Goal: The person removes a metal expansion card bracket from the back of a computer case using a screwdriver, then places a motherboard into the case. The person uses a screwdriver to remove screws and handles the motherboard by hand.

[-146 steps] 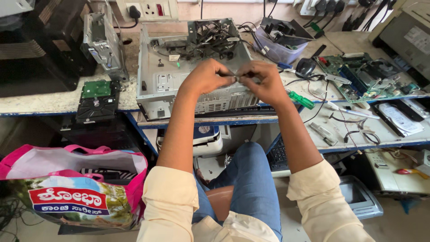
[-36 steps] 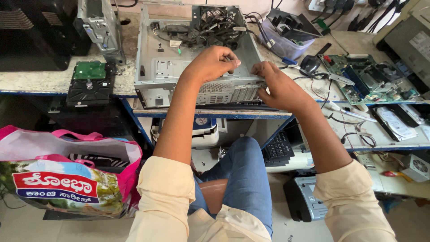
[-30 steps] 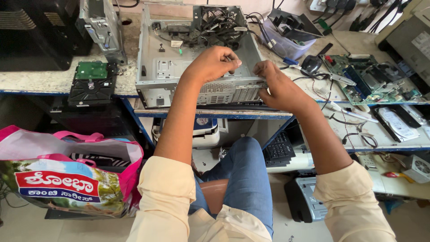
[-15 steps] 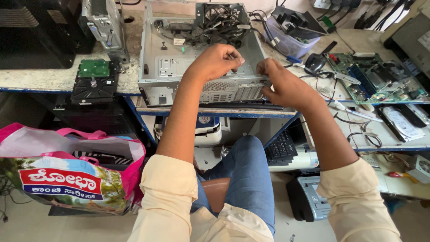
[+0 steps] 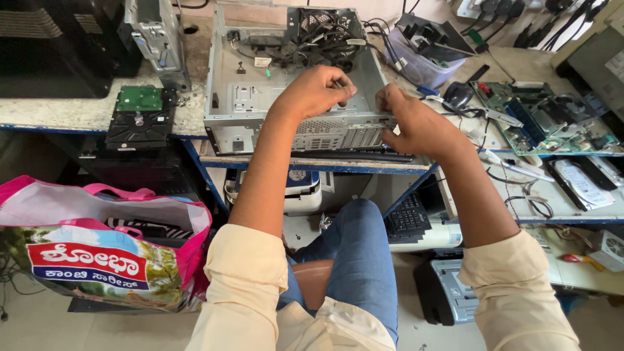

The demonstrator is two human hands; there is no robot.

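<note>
An open desktop computer case (image 5: 260,97) is lying on the workbench (image 5: 65,114), with the left hand (image 5: 315,91) curling clenched over its rear edge and the right hand (image 5: 416,123) gripping that edge, while a hard drive (image 5: 138,117) is sitting left and a green circuit board (image 5: 539,117) right.

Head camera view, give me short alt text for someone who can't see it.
Seen from above, a seated person's left hand and right hand work at the near edge of an open, grey desktop computer case lying on a workbench. A hard drive lies to its left, a green circuit board to its right.
</note>
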